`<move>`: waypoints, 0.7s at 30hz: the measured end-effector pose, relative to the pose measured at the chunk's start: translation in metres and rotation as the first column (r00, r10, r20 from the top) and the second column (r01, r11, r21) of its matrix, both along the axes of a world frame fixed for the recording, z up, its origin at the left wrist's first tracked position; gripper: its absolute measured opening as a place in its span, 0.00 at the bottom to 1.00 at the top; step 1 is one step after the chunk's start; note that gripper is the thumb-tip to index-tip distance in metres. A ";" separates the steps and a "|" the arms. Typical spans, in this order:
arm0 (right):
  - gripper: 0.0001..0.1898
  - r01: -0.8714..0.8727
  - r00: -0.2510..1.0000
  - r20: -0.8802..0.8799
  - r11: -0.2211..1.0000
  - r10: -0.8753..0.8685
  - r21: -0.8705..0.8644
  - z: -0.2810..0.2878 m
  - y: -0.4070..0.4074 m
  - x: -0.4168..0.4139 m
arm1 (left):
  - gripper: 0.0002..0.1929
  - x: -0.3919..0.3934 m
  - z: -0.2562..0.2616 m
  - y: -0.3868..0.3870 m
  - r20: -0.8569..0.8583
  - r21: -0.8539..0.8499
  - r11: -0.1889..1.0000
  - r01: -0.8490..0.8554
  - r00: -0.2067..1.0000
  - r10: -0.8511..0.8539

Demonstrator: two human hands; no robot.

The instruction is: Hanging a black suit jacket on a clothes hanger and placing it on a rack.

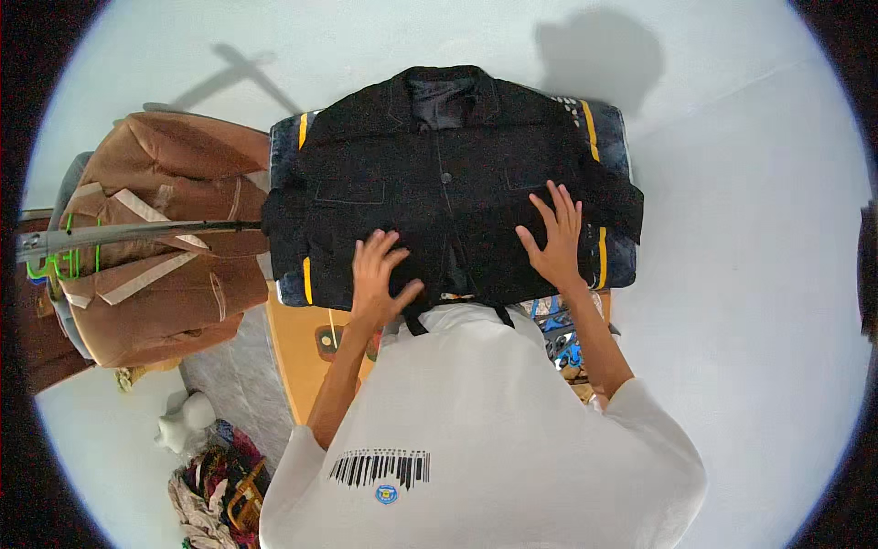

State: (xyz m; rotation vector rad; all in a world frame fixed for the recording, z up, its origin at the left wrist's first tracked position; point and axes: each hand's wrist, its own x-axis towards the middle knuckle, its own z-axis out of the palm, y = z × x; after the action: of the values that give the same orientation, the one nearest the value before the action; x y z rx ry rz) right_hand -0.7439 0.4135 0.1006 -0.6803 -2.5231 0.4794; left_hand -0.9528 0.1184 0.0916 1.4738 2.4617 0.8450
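Observation:
Before me a black jacket (439, 185) lies spread flat, its collar pointing away from me and its front facing up. One button shows at its middle, with pale stitching around the pockets. Under it is a dark padded cloth (614, 261) with yellow stripes. My left hand (381, 274) rests on or just over the jacket's lower left part, fingers apart. Farther right, my right hand (554, 240) lies with spread fingers near the jacket's right pocket. Neither hand grips anything.
Brown garments (171, 274) hang at the left beside a metal pole (137, 233) and green hangers (75, 254). A heap of clothes (219, 487) lies at lower left. A white wall (741, 240) stands at the right. Blue hangers (566, 343) show below the jacket.

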 end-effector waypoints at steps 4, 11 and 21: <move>0.25 -0.323 0.933 0.065 0.906 0.353 -0.273 0.018 -0.028 0.000 | 0.40 0.017 -0.004 -0.012 0.017 -0.185 0.955 0.231 0.973 -0.232; 0.42 -0.358 0.854 0.344 0.921 0.390 -0.156 -0.005 -0.060 0.018 | 0.49 0.002 -0.019 -0.024 0.032 -0.165 0.946 0.279 0.960 -0.278; 0.39 -0.093 0.946 0.320 0.991 0.057 0.099 -0.018 -0.050 0.042 | 0.64 0.009 -0.027 -0.056 -0.249 -0.327 0.941 0.083 0.953 -0.171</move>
State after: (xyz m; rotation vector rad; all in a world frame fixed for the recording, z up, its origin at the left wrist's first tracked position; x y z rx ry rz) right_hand -0.7019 0.3636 0.0830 -0.6647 -2.8613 0.2664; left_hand -0.9442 0.0623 0.0651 1.6985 2.4988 0.2192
